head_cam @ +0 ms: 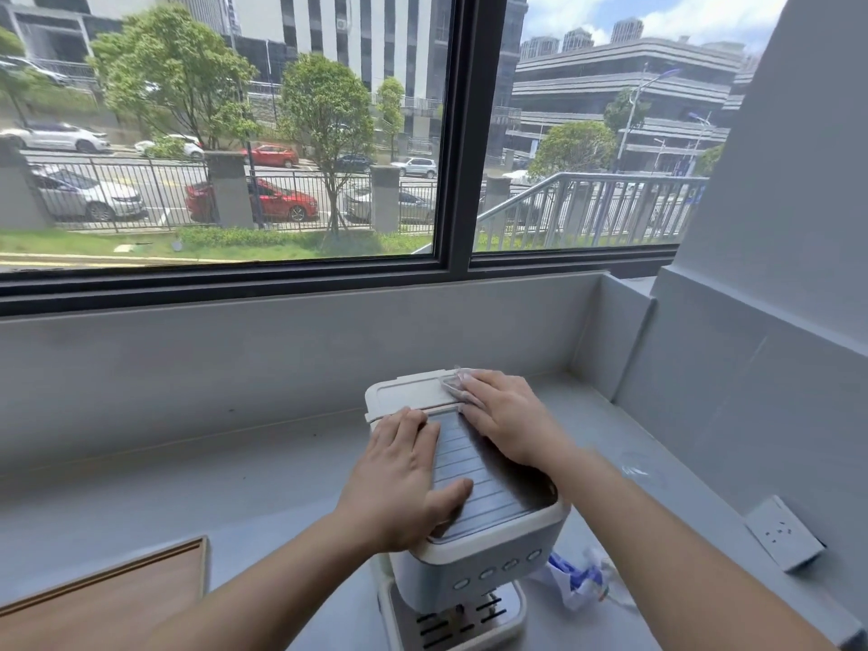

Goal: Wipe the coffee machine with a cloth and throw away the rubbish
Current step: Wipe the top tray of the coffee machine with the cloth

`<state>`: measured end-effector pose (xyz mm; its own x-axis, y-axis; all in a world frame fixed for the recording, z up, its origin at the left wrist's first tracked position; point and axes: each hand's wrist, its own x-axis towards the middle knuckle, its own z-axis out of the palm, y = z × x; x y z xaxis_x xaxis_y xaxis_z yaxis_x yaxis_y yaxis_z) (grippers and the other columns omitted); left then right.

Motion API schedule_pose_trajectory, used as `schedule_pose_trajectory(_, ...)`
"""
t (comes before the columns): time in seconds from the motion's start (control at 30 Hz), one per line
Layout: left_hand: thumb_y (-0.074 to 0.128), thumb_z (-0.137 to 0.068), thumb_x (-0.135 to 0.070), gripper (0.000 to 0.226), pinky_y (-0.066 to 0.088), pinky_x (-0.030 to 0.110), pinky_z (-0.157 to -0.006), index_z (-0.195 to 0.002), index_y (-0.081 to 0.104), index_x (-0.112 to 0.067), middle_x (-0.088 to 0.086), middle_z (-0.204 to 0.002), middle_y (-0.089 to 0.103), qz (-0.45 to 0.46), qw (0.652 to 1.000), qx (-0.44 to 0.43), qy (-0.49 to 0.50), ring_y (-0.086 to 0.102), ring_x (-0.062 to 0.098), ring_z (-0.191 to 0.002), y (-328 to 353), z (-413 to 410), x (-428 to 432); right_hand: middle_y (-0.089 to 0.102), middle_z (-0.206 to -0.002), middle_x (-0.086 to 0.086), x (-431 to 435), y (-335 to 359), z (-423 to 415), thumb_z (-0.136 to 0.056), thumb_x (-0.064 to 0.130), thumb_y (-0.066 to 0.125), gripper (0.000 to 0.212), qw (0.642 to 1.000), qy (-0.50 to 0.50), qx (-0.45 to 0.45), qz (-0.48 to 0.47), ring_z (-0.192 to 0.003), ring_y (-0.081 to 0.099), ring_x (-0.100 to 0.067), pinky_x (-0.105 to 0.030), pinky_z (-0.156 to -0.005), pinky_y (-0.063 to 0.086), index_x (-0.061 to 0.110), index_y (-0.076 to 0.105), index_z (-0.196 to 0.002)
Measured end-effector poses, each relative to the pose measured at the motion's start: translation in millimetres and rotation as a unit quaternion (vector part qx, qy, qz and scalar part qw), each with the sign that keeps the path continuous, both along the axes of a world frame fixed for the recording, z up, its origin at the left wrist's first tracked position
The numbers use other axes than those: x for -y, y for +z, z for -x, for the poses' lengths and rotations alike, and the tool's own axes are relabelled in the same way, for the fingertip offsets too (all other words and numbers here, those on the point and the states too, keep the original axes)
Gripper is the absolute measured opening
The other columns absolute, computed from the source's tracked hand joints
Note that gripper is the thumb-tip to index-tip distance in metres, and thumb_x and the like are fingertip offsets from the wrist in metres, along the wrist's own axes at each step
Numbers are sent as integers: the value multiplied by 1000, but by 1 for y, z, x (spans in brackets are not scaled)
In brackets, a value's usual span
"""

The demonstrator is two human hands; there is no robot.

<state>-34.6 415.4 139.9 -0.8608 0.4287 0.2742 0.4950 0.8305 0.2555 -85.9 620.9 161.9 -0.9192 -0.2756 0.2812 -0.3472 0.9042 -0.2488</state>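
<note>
Grey counter (188, 481) under a big street-facing window, coffee machine (474, 547) parked on it mid-wipe.

The boxy cream machine is steadied by the left hand (404, 481), laid flat and open on the ribbed metal top; a thin pale cloth (453, 383) is pressed onto the smooth rear lid under the right hand (507, 415). Crumpled blue-white rubbish (580, 582) is left beside the base, so it could easily be knocked off the counter.
</note>
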Motion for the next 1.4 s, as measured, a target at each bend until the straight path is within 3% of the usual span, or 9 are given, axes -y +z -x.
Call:
schedule_pose_trajectory(0.17, 25, -77, -79, 88, 11, 35, -119, -142, 35, -21, -1, -148, 29, -11, 1000, -10, -2, 14, 20, -142, -4, 0, 3, 43, -148, 1, 15, 8, -11, -101, 35, 45, 37, 999, -24, -3, -26, -134, 36, -24, -29, -111, 19, 27, 51, -137)
schedule_pose_trajectory(0.37, 24, -78, -71, 82, 11, 35, -120, -142, 37, -22, -1, -148, 30, -33, 999, -6, 3, 15, 20, -142, -4, -2, -2, 50, -140, 13, -12, -10, -114, -97, 51, 40, 41, 999, 21, -17, 29, -126, 41, -11, -23, -111, 26, 40, 53, -134)
schedule_pose_trajectory(0.53, 31, -81, -50, 68, 15, 37, -121, -138, 43, -16, 2, -146, 34, -149, 989, 9, 22, 19, 21, -141, -4, -14, 2, 45, -146, 6, 18, 6, -62, -100, 36, 44, 34, 997, -78, -11, -19, -133, 39, -21, -32, -112, 26, 32, 55, -131)
schedule_pose_trajectory(0.63, 36, -93, -43, 60, 9, 28, -121, -145, 32, -14, 1, -158, 17, -255, 966, 44, 30, 4, 15, -149, -17, -30, 13, 44, -148, 5, 47, 7, -49, -100, 36, 42, 37, 994, -103, -15, -25, -135, 36, -21, -33, -114, 22, 33, 52, -136)
schedule_pose_trajectory(0.73, 31, -103, -41, 64, -9, 10, -113, -156, 6, -15, -6, -164, -7, -217, 974, 58, -18, -16, -2, -146, -30, -40, 33, 50, -143, 12, 61, -1, -86, -97, 40, 44, 37, 1000, -7, -27, 9, -131, 41, -14, -31, -111, 27, 39, 55, -132)
schedule_pose_trajectory(0.8, 29, -103, -42, 65, -8, 13, -115, -156, 3, -15, -5, -164, -9, -188, 980, 55, -32, -17, -2, -145, -31, -37, 41, 54, -138, 15, 51, -6, -115, -96, 42, 45, 36, 998, 12, -48, 30, -128, 45, -8, -30, -109, 31, 41, 57, -130)
schedule_pose_trajectory(0.97, 22, -98, -47, 69, 10, 34, -124, -156, 4, -14, -1, -165, -6, -157, 986, 63, -7, -10, 7, -150, -26, -37, 36, 65, -126, 9, 23, 2, -115, -94, 22, 59, 30, 985, -122, -85, 83, -117, 57, -17, -41, -101, 41, 33, 68, -120)
schedule_pose_trajectory(1.13, 2, -88, -54, 82, 11, 35, -124, -155, 3, -9, 4, -165, -4, -136, 989, 51, -2, -10, 10, -150, -32, -37, 35, 66, -121, 8, 35, -19, -128, -93, 24, 59, 23, 964, -206, -141, 95, -109, 57, -23, -30, -95, 35, 31, 71, -111)
schedule_pose_trajectory(1.4, 0, -87, -53, 81, 13, 35, -123, -155, 4, -10, 2, -165, -3, -171, 984, 37, 16, -7, 9, -150, -37, -40, 29, 59, -130, -3, 23, -76, -188, -91, 12, 62, 36, 948, -32, -308, 77, -122, 50, -27, -38, -106, 38, 16, 63, -127)
